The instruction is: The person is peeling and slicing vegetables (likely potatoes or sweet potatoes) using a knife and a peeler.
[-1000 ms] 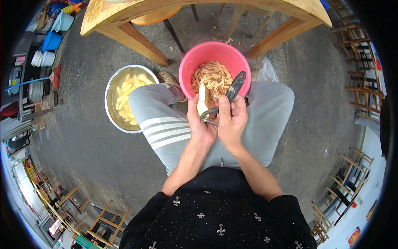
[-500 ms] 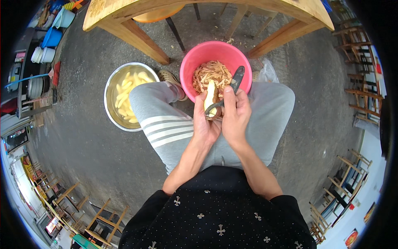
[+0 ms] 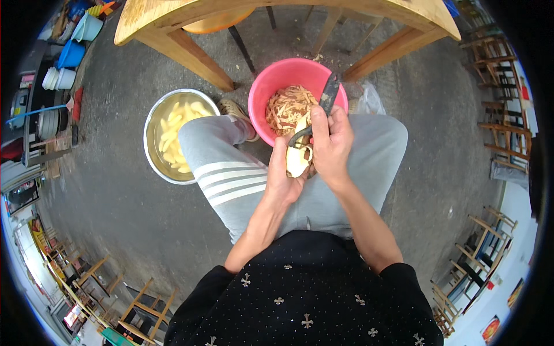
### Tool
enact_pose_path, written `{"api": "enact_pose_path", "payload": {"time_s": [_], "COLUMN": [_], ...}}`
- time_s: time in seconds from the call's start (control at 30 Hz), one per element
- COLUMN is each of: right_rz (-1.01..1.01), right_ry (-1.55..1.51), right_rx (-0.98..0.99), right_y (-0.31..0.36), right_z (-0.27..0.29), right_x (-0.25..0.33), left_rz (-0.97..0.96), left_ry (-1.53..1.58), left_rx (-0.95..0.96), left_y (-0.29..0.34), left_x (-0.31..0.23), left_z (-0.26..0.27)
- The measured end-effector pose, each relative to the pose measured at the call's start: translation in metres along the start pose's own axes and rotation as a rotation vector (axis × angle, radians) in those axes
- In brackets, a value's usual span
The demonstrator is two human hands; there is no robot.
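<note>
Over my lap my left hand point(image 3: 284, 176) is closed round a long, partly peeled potato point(image 3: 296, 164) with pale yellow flesh. My right hand point(image 3: 332, 141) grips a dark-handled peeler point(image 3: 329, 95), its curved head resting across the potato. A thin strip of peel curls beside the head. Just beyond my hands, between my feet, a pink basin point(image 3: 262, 86) holds a heap of brownish peels point(image 3: 288, 106). To its left stands a metal bowl point(image 3: 149, 141) with several peeled yellow potatoes point(image 3: 173, 135) in water.
A wooden table point(image 3: 190, 55) rises beyond the basin, with a round stool point(image 3: 219, 23) under it. A clear plastic bag point(image 3: 370, 101) lies by my right foot. Chairs point(image 3: 508, 130) line the right side; tubs point(image 3: 72, 53) and a dark bench are at the far left.
The peeler's head has moved up along the potato, away from me, and its handle tilts more upright. The near end of the potato now shows bare flesh.
</note>
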State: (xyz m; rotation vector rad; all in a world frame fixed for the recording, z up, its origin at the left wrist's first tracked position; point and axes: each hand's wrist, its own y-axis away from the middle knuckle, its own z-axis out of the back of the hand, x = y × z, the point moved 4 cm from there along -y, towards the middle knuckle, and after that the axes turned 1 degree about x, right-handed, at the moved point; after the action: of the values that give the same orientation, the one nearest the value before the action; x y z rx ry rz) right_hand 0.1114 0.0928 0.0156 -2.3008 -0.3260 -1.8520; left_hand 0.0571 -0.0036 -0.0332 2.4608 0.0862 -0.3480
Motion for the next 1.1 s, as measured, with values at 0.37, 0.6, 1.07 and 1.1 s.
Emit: {"api": "enact_pose_path", "payload": {"time_s": [0.37, 0.6, 1.07, 1.1], "right_rz": [0.174, 0.229, -0.233, -0.233], "right_ry": [0.139, 0.456, -0.043, -0.043], "right_rx": [-0.083, -0.142, -0.031, -0.031], "right_y": [-0.075, -0.064, 0.019, 0.020], "right_z": [0.025, 0.042, 0.040, 0.035], "right_x": [-0.019, -0.018, 0.001, -0.002], "left_rz": [0.048, 0.025, -0.002, -0.005], "left_ry": [-0.039, -0.075, -0.052, -0.048], "left_rx": [0.074, 0.042, -0.018, 0.043], "left_y": [0.005, -0.007, -0.020, -0.022], "left_x": [-0.008, -0.010, -0.001, -0.001], "left_z": [-0.020, -0.015, -0.002, 0.001]}}
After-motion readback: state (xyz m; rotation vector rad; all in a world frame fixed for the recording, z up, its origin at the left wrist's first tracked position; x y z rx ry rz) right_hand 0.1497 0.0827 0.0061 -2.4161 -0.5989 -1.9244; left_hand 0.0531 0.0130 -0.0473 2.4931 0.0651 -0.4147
